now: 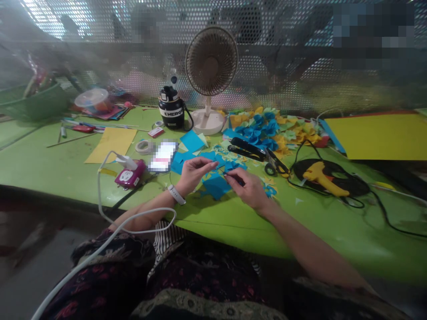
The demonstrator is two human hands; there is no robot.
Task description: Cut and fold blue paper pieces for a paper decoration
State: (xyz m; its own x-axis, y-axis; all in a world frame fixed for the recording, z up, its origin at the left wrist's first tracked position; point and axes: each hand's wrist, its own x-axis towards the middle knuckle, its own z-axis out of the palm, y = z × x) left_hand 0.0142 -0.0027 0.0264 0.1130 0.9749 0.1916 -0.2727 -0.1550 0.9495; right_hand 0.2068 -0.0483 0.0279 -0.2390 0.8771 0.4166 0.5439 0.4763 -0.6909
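Observation:
My left hand hovers over the green table, thumb and fingers pinched on something small and thin that I cannot make out. My right hand is closed round a thin dark tool whose tip points toward the left fingertips. Both hands are above a folded blue paper piece. More blue paper sheets lie just behind. A white band sits on my left wrist.
A small fan and a black jug stand at the back. Paper flowers, a black stapler, scissors, a yellow glue gun with cables, a tape roll, a pink plug block, and yellow sheets surround the hands.

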